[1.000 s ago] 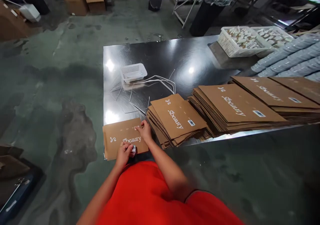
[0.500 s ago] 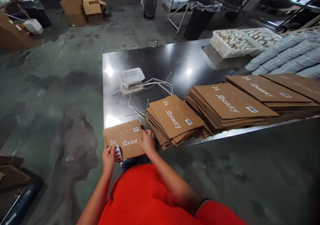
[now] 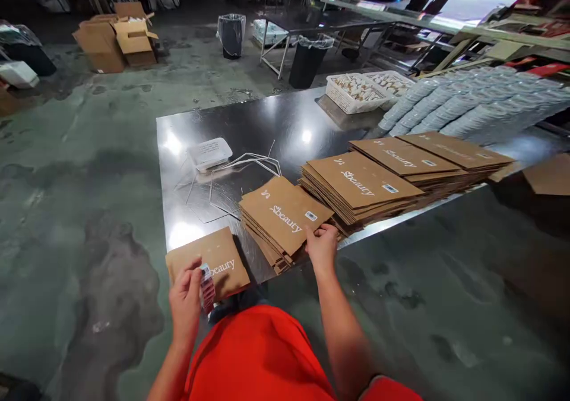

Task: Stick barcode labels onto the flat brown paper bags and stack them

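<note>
**Left hand (image 3: 184, 300) pinches a small red-and-white packet (image 3: 207, 288), right hand (image 3: 322, 248) touches a cardboard stack (image 3: 282, 220)**

The fingers of the left hand are clenched on the packet and hold it up in the air at about 7 o'clock of the view. The packet is too small for reading its print. Just under this hand lies a single flat kraft board (image 3: 207, 263), printed with white "Sbeauty" letters, at the near corner of the steel tabletop (image 3: 267, 122). I cannot tell if the packet touches the board.

The right hand is at about 5 o'clock from the view centre. Its fingers (image 3: 327, 234) lie against the near edge of the stack, and I cannot tell if they grasp it or only touch it. This stack is printed the same way, and more stacks of kraft boards (image 3: 360, 184) continue toward 2 o'clock.

At 11 o'clock on the tabletop are a small white basket (image 3: 210, 153) and thin white wires (image 3: 256, 159). Two white crates (image 3: 354, 95) with small items and wrapped blue-grey stacks (image 3: 463, 107) stand at 1 o'clock.
</note>
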Demonstrator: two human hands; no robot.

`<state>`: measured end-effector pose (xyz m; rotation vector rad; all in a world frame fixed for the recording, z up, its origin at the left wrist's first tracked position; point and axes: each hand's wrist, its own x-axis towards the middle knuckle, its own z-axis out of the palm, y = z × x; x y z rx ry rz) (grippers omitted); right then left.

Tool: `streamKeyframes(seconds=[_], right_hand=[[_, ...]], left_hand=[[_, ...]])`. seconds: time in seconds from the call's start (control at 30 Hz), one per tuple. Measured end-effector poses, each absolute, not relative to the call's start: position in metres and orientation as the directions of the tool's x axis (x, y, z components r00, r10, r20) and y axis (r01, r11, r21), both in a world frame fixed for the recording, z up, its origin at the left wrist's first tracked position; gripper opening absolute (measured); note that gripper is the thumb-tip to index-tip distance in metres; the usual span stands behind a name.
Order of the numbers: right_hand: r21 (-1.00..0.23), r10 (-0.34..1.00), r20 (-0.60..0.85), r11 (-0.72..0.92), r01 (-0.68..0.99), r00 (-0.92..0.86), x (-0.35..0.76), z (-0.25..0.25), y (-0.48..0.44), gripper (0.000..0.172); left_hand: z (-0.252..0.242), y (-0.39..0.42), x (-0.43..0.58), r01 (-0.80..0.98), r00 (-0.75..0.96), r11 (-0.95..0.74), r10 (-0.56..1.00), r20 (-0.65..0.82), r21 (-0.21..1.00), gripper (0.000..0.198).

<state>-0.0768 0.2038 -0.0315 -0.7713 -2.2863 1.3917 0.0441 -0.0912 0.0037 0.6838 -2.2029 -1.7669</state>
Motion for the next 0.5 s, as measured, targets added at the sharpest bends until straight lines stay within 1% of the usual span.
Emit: streamKeyframes(seconds=[0.07, 0.13, 0.17, 0.2, 0.23, 0.27, 0.3, 0.33, 0.37, 0.4, 0.43, 0.47, 0.5], right_hand=[[-0.798, 0.664, 0.121, 0.507, 0.325, -0.738, -0.072, -0.035, 0.203, 0.051], [-0.736, 0.652, 0.214, 0.597, 0.318, -0.727, -0.061, -0.027, 0.190, 0.053], [-0.726, 0.606, 0.237, 0.630, 0.276, -0.759, -0.055, -0.019, 0.179, 0.049], [-0.738, 0.525, 0.226, 0.642, 0.208, -0.821, -0.048, -0.010, 0.166, 0.043], [-0.772, 0.398, 0.180, 0.624, 0.121, -0.899, -0.041, 0.000, 0.152, 0.035], [-0.826, 0.226, 0.115, 0.563, 0.034, -0.967, -0.033, 0.009, 0.137, 0.030], [-0.889, 0.028, 0.035, 0.458, -0.018, -0.999, -0.025, 0.017, 0.122, 0.027], [-0.945, -0.160, -0.048, 0.328, -0.007, -0.986, -0.018, 0.022, 0.107, 0.026], [-0.979, -0.308, -0.127, 0.194, 0.068, -0.943, -0.011, 0.024, 0.094, 0.026], [-0.980, -0.411, -0.197, 0.077, 0.181, -0.890, -0.005, 0.025, 0.083, 0.028], [-0.954, -0.469, -0.258, -0.016, 0.299, -0.845, 0.000, 0.023, 0.073, 0.029], [-0.914, -0.491, -0.311, -0.080, 0.397, -0.814, 0.004, 0.020, 0.066, 0.029], [-0.882, -0.489, -0.350, -0.114, 0.457, -0.799, 0.006, 0.016, 0.062, 0.029]], left_hand=[[-0.002, -0.084, 0.047, -0.240, -0.882, 0.149, -0.446, -0.151, 0.959, 0.034], [-0.002, -0.077, 0.050, -0.244, -0.895, 0.145, -0.414, -0.165, 0.959, 0.035], [-0.001, -0.074, 0.051, -0.243, -0.899, 0.138, -0.405, -0.169, 0.960, 0.036], [0.001, -0.070, 0.052, -0.239, -0.904, 0.130, -0.393, -0.171, 0.962, 0.036], [0.004, -0.066, 0.052, -0.232, -0.909, 0.119, -0.380, -0.172, 0.965, 0.036], [0.006, -0.063, 0.051, -0.223, -0.914, 0.108, -0.368, -0.169, 0.969, 0.036], [0.008, -0.060, 0.050, -0.208, -0.921, 0.099, -0.354, -0.161, 0.973, 0.036], [0.010, -0.058, 0.050, -0.191, -0.928, 0.093, -0.341, -0.149, 0.977, 0.035], [0.011, -0.056, 0.050, -0.177, -0.933, 0.088, -0.331, -0.139, 0.980, 0.034], [0.011, -0.055, 0.050, -0.170, -0.936, 0.083, -0.325, -0.135, 0.982, 0.034], [0.012, -0.054, 0.050, -0.173, -0.936, 0.076, -0.323, -0.140, 0.982, 0.035], [0.011, -0.054, 0.052, -0.181, -0.934, 0.063, -0.324, -0.152, 0.981, 0.036], [0.011, -0.055, 0.053, -0.190, -0.929, 0.034, -0.330, -0.168, 0.981, 0.038]])
